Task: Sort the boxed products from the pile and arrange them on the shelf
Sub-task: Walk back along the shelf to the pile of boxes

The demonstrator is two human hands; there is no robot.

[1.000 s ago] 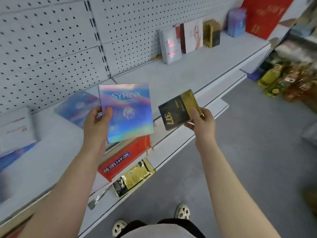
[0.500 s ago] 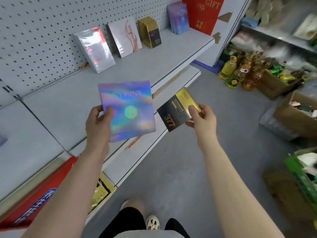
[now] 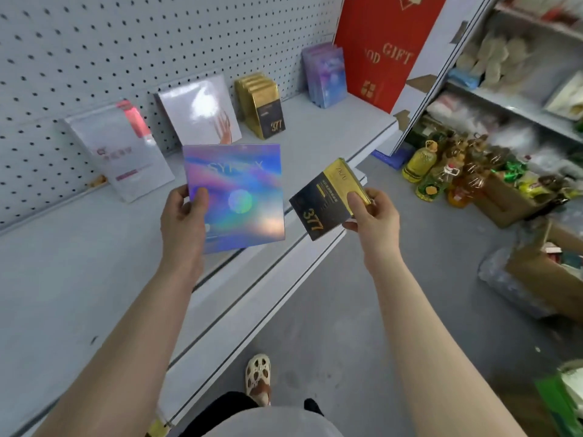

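The left hand (image 3: 186, 216) grips the lower left corner of a flat, square iridescent holographic box (image 3: 235, 197), thumb curled over its front face and fingers behind, holding it face-up above the front of the grey metal shelf (image 3: 79, 263), its printed title running across the top edge. To its right, just apart from it, the right hand (image 3: 370, 216) pinches a smaller rectangular black-and-gold box marked 377 (image 3: 328, 200) by its gold end, thumb on the face and fingers curled under. That box's long axis slants from lower left to upper right, black end toward the holographic box, held over the shelf's front edge.
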